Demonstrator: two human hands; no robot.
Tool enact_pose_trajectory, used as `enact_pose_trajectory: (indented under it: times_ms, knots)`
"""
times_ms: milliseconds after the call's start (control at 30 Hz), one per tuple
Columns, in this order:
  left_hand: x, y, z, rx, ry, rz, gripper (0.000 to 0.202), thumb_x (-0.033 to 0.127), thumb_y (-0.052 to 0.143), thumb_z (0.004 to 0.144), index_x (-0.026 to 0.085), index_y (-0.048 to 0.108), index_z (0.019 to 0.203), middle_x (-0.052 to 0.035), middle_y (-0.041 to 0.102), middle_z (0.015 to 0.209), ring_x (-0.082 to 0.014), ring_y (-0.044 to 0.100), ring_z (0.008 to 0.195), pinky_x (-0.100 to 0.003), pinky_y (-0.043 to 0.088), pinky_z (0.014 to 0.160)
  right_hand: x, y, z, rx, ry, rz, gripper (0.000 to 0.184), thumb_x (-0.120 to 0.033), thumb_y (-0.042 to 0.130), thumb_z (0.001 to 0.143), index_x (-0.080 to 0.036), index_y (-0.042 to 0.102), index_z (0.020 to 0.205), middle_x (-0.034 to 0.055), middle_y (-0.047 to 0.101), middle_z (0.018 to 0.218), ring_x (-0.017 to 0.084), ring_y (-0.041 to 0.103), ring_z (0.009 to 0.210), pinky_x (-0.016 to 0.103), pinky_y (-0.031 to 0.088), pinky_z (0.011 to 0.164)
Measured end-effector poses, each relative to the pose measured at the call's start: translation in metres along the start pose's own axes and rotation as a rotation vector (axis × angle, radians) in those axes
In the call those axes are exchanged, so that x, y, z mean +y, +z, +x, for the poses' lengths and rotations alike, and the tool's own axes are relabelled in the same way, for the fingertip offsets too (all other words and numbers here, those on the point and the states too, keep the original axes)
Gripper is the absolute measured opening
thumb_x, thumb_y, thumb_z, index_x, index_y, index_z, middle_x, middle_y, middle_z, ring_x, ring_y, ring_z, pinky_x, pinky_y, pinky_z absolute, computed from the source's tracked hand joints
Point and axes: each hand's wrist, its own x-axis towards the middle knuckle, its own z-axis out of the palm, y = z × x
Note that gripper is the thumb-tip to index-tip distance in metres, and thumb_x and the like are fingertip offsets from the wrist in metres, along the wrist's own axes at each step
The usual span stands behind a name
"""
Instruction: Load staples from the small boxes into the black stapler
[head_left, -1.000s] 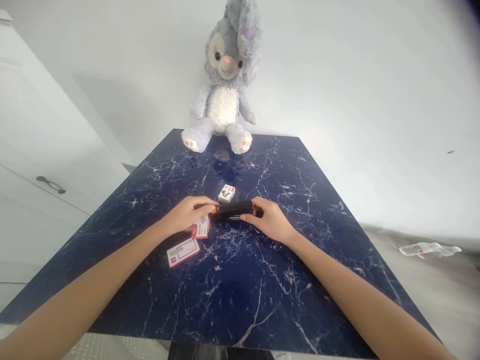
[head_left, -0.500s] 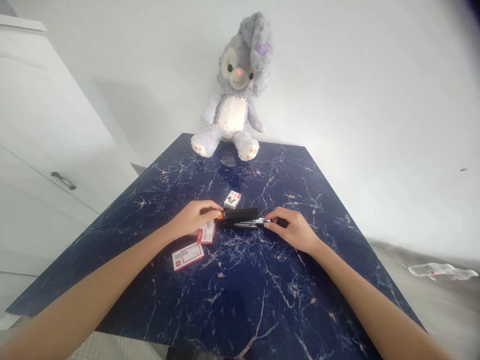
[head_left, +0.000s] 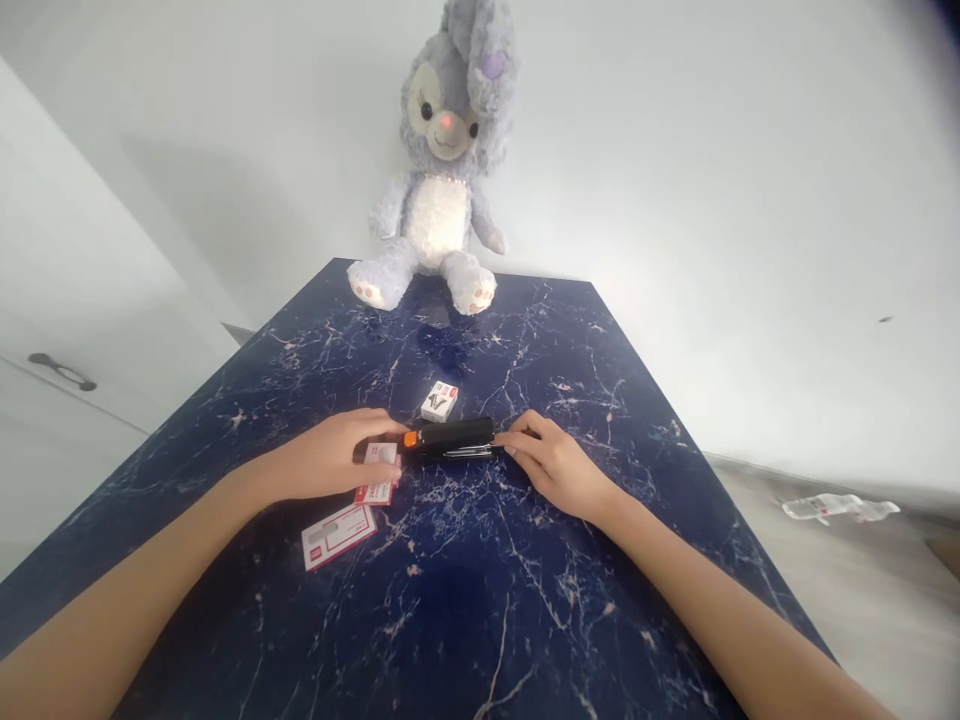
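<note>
Hands x2: left hand (head_left: 334,455), right hand (head_left: 561,468). Black stapler (head_left: 459,434) x1. Small white box (head_left: 439,402) x1. Red-and-white cards (head_left: 341,538): 2 visible, left; stack underneath unclear. Plush toy (head_left: 439,215) x1, far. Table (head_left: 465,620) x1. Cabinet handle (head_left: 63,373) x1, left. Clear plastic item (head_left: 840,507) x1, right.

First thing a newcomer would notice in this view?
Probably the big grey plush rabbit, sitting at the far end of the dark blue marbled table against the pale wall. Next, nearer the camera, the black stapler with an orange end, lying between the left hand and the right hand. The small white box just beyond it stands out against the blue too.
</note>
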Motion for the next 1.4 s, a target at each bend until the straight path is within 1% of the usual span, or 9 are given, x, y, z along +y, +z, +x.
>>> enact_pose_trajectory:
  times_ms: [100, 267, 533, 667, 767, 933, 1033, 1167, 1400]
  knots:
    - [-0.004, -0.002, 0.001, -0.026, -0.037, -0.034, 0.048, 0.055, 0.063, 0.089, 0.028, 0.068, 0.128, -0.0069, 0.071, 0.109, -0.0224, 0.068, 0.085, -0.03, 0.048, 0.07, 0.0, 0.001, 0.001, 0.024, -0.005, -0.005, 0.031, -0.021, 0.042, 0.105, -0.025, 0.065, 0.126, 0.0109, 0.062, 0.113, 0.023, 0.063, 0.093, 0.041, 0.056, 0.079]
    - [-0.019, 0.004, 0.008, 0.078, -0.055, -0.194, 0.043, 0.053, 0.065, 0.087, 0.026, 0.07, 0.12, -0.0067, 0.072, 0.108, -0.022, 0.068, 0.082, -0.03, 0.05, 0.067, -0.005, 0.002, 0.004, 0.091, 0.02, 0.006, 0.02, -0.022, 0.048, 0.103, -0.024, 0.068, 0.106, 0.0079, 0.069, 0.106, 0.023, 0.066, 0.094, 0.043, 0.052, 0.088]
    - [-0.044, 0.015, 0.019, 0.626, -0.191, -0.546, 0.051, 0.05, 0.077, 0.077, 0.023, 0.07, 0.119, -0.005, 0.073, 0.101, -0.0224, 0.069, 0.085, -0.031, 0.054, 0.073, -0.001, -0.007, 0.004, 0.126, 0.074, -0.058, 0.011, -0.029, 0.061, 0.096, -0.022, 0.063, 0.087, 0.0054, 0.069, 0.085, 0.023, 0.063, 0.08, 0.046, 0.049, 0.087]
    - [-0.042, 0.016, 0.02, 0.754, -0.194, -0.615, 0.06, 0.052, 0.079, 0.075, 0.021, 0.067, 0.125, -0.0061, 0.075, 0.1, -0.0241, 0.071, 0.087, -0.034, 0.056, 0.076, 0.007, -0.014, 0.002, 0.098, 0.036, -0.062, 0.01, -0.029, 0.062, 0.095, -0.023, 0.065, 0.087, 0.0055, 0.07, 0.087, 0.023, 0.064, 0.082, 0.047, 0.049, 0.089]
    - [-0.035, 0.018, 0.019, 0.748, -0.179, -0.558, 0.066, 0.051, 0.077, 0.077, 0.023, 0.061, 0.135, -0.0086, 0.077, 0.106, -0.0262, 0.072, 0.091, -0.038, 0.058, 0.081, 0.003, -0.014, 0.002, 0.116, 0.016, -0.052, 0.009, -0.028, 0.06, 0.095, -0.023, 0.066, 0.098, 0.0089, 0.071, 0.103, 0.027, 0.065, 0.095, 0.049, 0.05, 0.091]
    - [-0.021, 0.026, 0.015, 0.677, -0.094, -0.378, 0.069, 0.051, 0.066, 0.087, 0.025, 0.046, 0.148, -0.01, 0.074, 0.114, -0.0267, 0.073, 0.09, -0.038, 0.059, 0.079, -0.011, -0.003, 0.002, 0.091, -0.057, -0.047, 0.03, -0.029, 0.059, 0.096, -0.022, 0.06, 0.125, 0.0124, 0.06, 0.137, 0.031, 0.057, 0.121, 0.053, 0.047, 0.103]
    - [-0.015, 0.029, 0.012, 0.604, -0.101, -0.287, 0.068, 0.051, 0.061, 0.091, 0.026, 0.042, 0.151, -0.009, 0.073, 0.115, -0.0261, 0.074, 0.087, -0.037, 0.059, 0.079, -0.01, 0.002, 0.002, 0.063, -0.045, -0.045, 0.025, -0.025, 0.057, 0.098, -0.023, 0.061, 0.122, 0.0106, 0.065, 0.129, 0.03, 0.058, 0.119, 0.052, 0.048, 0.102]
    - [-0.012, 0.028, 0.01, 0.591, -0.132, -0.183, 0.059, 0.051, 0.063, 0.089, 0.027, 0.052, 0.143, -0.0082, 0.073, 0.119, -0.0272, 0.072, 0.096, -0.039, 0.055, 0.089, -0.005, 0.002, 0.003, 0.067, 0.011, -0.023, 0.012, -0.022, 0.054, 0.099, -0.024, 0.064, 0.105, 0.0072, 0.071, 0.104, 0.026, 0.063, 0.1, 0.047, 0.051, 0.092]
    - [-0.008, 0.029, 0.017, 0.515, -0.084, -0.093, 0.046, 0.053, 0.055, 0.094, 0.024, 0.066, 0.127, -0.0094, 0.071, 0.12, -0.0281, 0.068, 0.105, -0.04, 0.052, 0.093, -0.009, 0.001, 0.005, 0.082, 0.038, -0.013, 0.01, -0.022, 0.054, 0.099, -0.023, 0.063, 0.101, 0.0077, 0.07, 0.099, 0.025, 0.062, 0.091, 0.042, 0.052, 0.082]
